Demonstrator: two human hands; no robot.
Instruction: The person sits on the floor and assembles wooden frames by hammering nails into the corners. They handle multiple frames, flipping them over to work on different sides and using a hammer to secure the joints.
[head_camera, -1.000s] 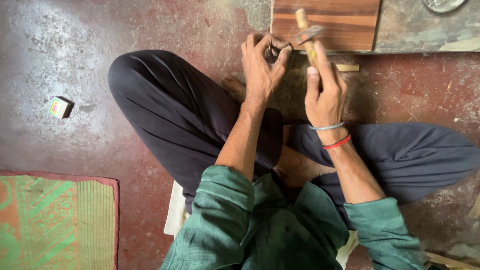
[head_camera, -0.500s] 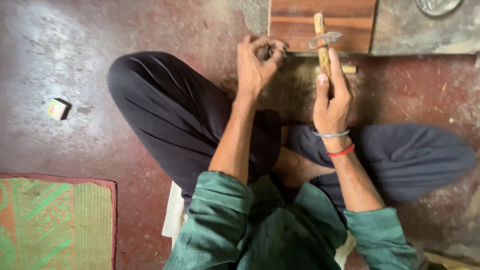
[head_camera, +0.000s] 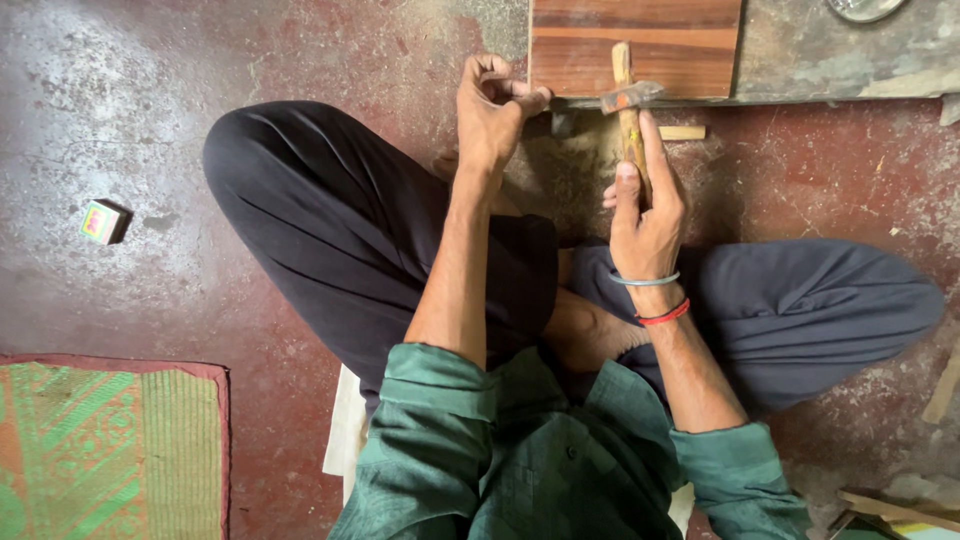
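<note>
While the right hand (head_camera: 645, 205) grips a wooden stick (head_camera: 627, 110) pointing away from the body over the floor (head_camera: 300, 60), the left hand (head_camera: 492, 110) sits curled shut just beside it.

Looks like a small floor-level woodworking workshop, informal, maybe part of a home. The floor (head_camera: 200, 120) is worn red-painted cement, patchy grey, dusty, with sawdust and wood bits scattered near the top middle. A person sits cross-legged directly on it, no bench in view. A reddish-brown striped wooden board (head_camera: 640, 45) lies at the top edge, on a rough grey slab (head_camera: 830, 60). A wooden-handled hammer (head_camera: 628, 110) with a rusty head is there too, with a small wood offcut (head_camera: 685, 132) beside it. More wood scraps (head_camera: 940, 385) at the right edge. Woven green-and-orange mat (head_camera: 100, 450) at the bottom left corner, small colourful box (head_camera: 103, 221) at left.
</note>
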